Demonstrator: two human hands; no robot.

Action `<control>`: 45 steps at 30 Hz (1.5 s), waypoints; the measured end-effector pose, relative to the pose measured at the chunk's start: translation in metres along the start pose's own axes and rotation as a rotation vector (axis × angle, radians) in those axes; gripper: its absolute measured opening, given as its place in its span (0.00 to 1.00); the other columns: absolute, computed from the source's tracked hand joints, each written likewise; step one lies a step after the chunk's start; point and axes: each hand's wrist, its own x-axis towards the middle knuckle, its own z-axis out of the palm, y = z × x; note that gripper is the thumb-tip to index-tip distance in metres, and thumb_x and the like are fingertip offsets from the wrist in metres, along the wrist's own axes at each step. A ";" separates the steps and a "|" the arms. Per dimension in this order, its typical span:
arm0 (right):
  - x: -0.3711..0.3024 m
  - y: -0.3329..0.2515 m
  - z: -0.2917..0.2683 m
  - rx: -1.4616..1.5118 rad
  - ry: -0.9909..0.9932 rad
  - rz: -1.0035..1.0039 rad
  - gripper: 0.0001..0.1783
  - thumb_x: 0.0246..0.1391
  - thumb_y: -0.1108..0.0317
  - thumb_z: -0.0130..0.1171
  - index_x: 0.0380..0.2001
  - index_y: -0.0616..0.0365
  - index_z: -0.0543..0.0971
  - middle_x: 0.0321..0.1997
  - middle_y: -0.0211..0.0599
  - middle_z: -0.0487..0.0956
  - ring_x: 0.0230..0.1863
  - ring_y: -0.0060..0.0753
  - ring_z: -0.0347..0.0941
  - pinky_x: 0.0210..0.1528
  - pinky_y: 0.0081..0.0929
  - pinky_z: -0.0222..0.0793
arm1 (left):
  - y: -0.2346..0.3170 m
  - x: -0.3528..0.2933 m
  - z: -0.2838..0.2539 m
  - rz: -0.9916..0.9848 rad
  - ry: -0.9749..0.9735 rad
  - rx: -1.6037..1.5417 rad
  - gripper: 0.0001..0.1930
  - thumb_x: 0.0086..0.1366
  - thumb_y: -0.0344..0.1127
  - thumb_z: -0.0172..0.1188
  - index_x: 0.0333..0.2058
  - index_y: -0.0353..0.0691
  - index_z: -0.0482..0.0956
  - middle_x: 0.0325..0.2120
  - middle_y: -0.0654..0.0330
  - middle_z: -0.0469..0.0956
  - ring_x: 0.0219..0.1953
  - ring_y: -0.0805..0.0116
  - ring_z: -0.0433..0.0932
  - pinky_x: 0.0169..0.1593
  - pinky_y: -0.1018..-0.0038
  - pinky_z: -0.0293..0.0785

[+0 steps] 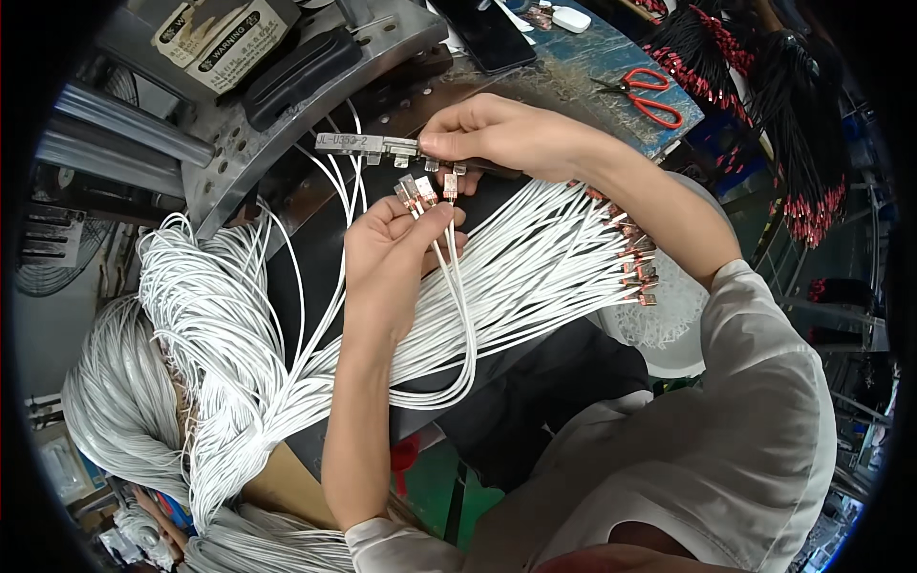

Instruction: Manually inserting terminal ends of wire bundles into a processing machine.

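Observation:
My left hand (387,258) is closed around several white cables, pinching them just below their metal plug ends (416,191). These plugs look like USB connectors with reddish-copper parts at the base, and they point up and away from me. My right hand (487,134) grips the right end of a narrow metal strip (355,145) between thumb and fingers. Small clear tabs stick out along the strip's near edge, just above the plugs. Beneath both hands lies a thick bundle of white cables (516,263), whose plug ends (635,253) fan out at the right.
Red-handled scissors (655,97) and a dark phone (485,36) lie on the worn blue tabletop (592,72). A metal machine (215,43) stands far left. Looped white cables (205,296) and a grey coil (119,401) are at left. Black cables with red ends (812,143) hang at right.

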 end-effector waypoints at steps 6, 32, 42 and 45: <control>0.000 0.002 0.003 -0.085 -0.075 -0.042 0.19 0.68 0.54 0.53 0.44 0.62 0.79 0.33 0.26 0.77 0.32 0.17 0.72 0.34 0.18 0.71 | 0.002 0.002 0.000 -0.019 -0.023 0.044 0.11 0.64 0.30 0.66 0.40 0.32 0.75 0.32 0.55 0.83 0.28 0.73 0.80 0.35 0.78 0.78; -0.008 -0.006 -0.004 -0.195 -0.045 0.005 0.16 0.64 0.56 0.60 0.44 0.58 0.81 0.30 0.19 0.78 0.28 0.07 0.69 0.24 0.11 0.56 | 0.004 -0.006 -0.008 -0.021 0.041 0.089 0.12 0.66 0.40 0.66 0.32 0.36 0.82 0.25 0.63 0.78 0.25 0.78 0.76 0.28 0.81 0.78; -0.006 -0.003 -0.006 -0.148 -0.059 -0.008 0.16 0.59 0.60 0.65 0.44 0.59 0.81 0.27 0.21 0.79 0.26 0.09 0.70 0.24 0.12 0.58 | -0.001 -0.003 -0.007 0.019 0.035 0.045 0.12 0.67 0.39 0.65 0.35 0.35 0.83 0.25 0.62 0.79 0.25 0.76 0.77 0.29 0.80 0.79; -0.013 -0.011 -0.002 -0.166 -0.002 -0.030 0.17 0.56 0.64 0.68 0.45 0.60 0.81 0.27 0.24 0.80 0.25 0.10 0.71 0.25 0.13 0.61 | 0.001 -0.005 -0.008 0.019 0.032 0.053 0.13 0.67 0.39 0.65 0.35 0.33 0.83 0.25 0.61 0.79 0.25 0.76 0.77 0.30 0.78 0.80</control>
